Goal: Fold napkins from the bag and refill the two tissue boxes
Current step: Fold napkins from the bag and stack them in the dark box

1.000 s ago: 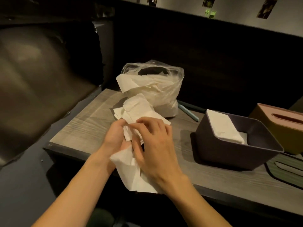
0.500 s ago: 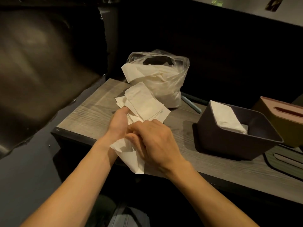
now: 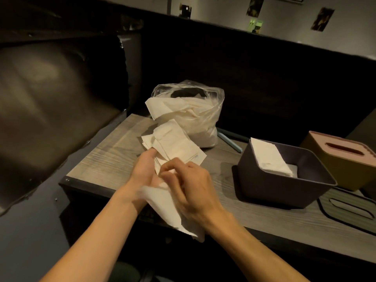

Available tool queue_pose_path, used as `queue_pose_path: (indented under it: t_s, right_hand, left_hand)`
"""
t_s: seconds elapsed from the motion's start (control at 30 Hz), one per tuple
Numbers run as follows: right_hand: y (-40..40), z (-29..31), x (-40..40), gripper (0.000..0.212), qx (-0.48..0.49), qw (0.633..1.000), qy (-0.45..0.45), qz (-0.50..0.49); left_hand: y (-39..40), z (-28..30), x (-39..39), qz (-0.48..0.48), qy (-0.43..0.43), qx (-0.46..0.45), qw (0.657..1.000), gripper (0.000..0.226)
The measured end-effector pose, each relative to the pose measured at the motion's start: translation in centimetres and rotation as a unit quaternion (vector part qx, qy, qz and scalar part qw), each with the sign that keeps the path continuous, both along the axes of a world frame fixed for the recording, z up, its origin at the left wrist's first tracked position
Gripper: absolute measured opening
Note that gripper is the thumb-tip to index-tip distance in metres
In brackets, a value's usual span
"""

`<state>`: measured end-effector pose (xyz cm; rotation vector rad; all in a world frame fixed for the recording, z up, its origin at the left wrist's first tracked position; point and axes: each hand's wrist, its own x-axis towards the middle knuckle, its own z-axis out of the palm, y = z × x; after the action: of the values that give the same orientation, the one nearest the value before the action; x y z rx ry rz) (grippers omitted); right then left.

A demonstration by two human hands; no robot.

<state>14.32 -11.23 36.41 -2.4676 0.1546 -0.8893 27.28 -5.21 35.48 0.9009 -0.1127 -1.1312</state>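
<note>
while i watch the head view, my left hand (image 3: 145, 169) holds a bunch of napkins (image 3: 175, 147) over the wooden table (image 3: 105, 161), thumb lying along their left edge. my right hand (image 3: 191, 192), fingers curled, pinches one napkin sheet (image 3: 173, 210) that hangs down past the table's near edge — motion blur hides the exact fingertip grip. at 12 o'clock from my hands stands the clear plastic bag (image 3: 195, 115), mouth open, napkins spilling from its left side. at 3 o'clock sits the dark open tissue box (image 3: 284, 176) with a folded napkin (image 3: 268, 157) leaning on its far-left wall. just beyond it, at 2 o'clock, is the yellow tissue box (image 3: 343, 165) with a pink slotted lid — a dark lid (image 3: 348, 206) lies flat nearby.
</note>
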Motion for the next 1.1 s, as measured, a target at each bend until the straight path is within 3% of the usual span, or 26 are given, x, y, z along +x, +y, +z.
queue_pose_path:
  t_s: [0.1, 0.2, 0.33, 0.37, 0.5, 0.73, 0.87, 1.1]
  right_hand:
    - [-1.8, 4.6, -0.4, 0.033, 0.168, 0.98, -0.086, -0.07]
    - [-5.4, 8.7, 0.5, 0.04, 0.097, 0.976, -0.083, -0.175]
    - [-7.2, 8.1, 3.3, 0.046, 0.073, 0.965, -0.002, -0.25]
    - [-7.3, 7.7, 3.9, 0.046, 0.081, 0.965, 0.012, -0.251]
    - [-7.2, 6.3, 4.2, 0.04, 0.142, 0.974, -0.002, -0.177]
    - [-8.3, 5.3, 0.0, 0.025, 0.049, 0.997, 0.01, -0.053]
    - [-9.0, 5.4, 0.2, 0.032, 0.05, 0.995, 0.06, -0.064]
    - [-9.2, 6.6, 0.7, 0.009, 0.004, 0.996, 0.072, -0.059]
  left_hand:
    - [-0.1, 0.1, -0.2, 0.002, -0.018, -0.04, 0.999, 0.046]
    - [-0.1, 0.7, -0.7, 0.019, -0.041, -0.069, 0.997, 0.045]
    - [0.4, 1.5, -1.0, 0.007, -0.047, -0.096, 0.994, 0.064]
    - [0.5, 1.7, -1.3, -0.005, -0.048, -0.104, 0.993, 0.066]
    - [0.2, 1.3, -1.7, 0.003, -0.102, -0.072, 0.992, 0.038]
    - [0.2, 1.0, -1.3, 0.021, -0.099, -0.045, 0.994, 0.035]
    - [0.4, 1.0, -1.6, 0.016, -0.118, -0.045, 0.992, 0.03]
    - [0.4, 1.4, -1.8, 0.012, -0.144, -0.044, 0.989, 0.04]
